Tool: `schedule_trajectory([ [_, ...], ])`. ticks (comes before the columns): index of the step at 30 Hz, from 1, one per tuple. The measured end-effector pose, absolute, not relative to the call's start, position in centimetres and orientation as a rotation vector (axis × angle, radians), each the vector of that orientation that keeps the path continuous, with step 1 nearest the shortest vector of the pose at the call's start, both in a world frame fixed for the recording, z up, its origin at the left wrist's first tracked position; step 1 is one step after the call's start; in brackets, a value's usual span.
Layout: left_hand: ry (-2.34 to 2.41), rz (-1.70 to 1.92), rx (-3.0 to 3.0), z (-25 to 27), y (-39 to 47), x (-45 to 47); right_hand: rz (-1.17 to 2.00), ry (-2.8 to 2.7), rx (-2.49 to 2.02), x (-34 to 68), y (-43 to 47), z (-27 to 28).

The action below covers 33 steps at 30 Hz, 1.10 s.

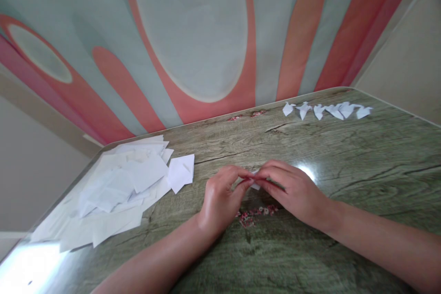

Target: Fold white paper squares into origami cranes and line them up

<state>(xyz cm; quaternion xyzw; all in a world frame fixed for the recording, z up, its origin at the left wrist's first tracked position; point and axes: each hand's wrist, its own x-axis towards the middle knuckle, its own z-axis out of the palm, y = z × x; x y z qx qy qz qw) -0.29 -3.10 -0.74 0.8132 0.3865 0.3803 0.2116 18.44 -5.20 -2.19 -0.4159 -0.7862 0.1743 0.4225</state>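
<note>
Between my fingertips is a small folded white paper (255, 185), mostly hidden by the fingers. My left hand (225, 195) pinches it from the left, thumb and forefinger closed on its edge. From the other side my right hand (289, 186) pinches the same piece, its fingertips touching those of the left hand. Both hands are just above the wood-patterned table (220, 257). How the paper is folded cannot be made out.
A spread pile of white paper sheets (117, 183) lies on the left, with a few square pieces (181, 172) beside it. Several folded paper birds (319, 111) stand in a row at the back right. A patterned wall panel (193, 32) rises behind the table.
</note>
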Motion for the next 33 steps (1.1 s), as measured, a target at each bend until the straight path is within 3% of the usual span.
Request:
schedule_trajectory([
  [17, 1.049, 0.958, 2.073, -0.4, -2.6, -0.6, 0.827, -1.648, -1.241, 19.1, -4.3, -1.6],
  [33, 0.990, 0.649, 1.321, -0.7, -1.8, -0.3, 0.991, -1.672, -1.287, 18.5, -5.0, -1.2],
])
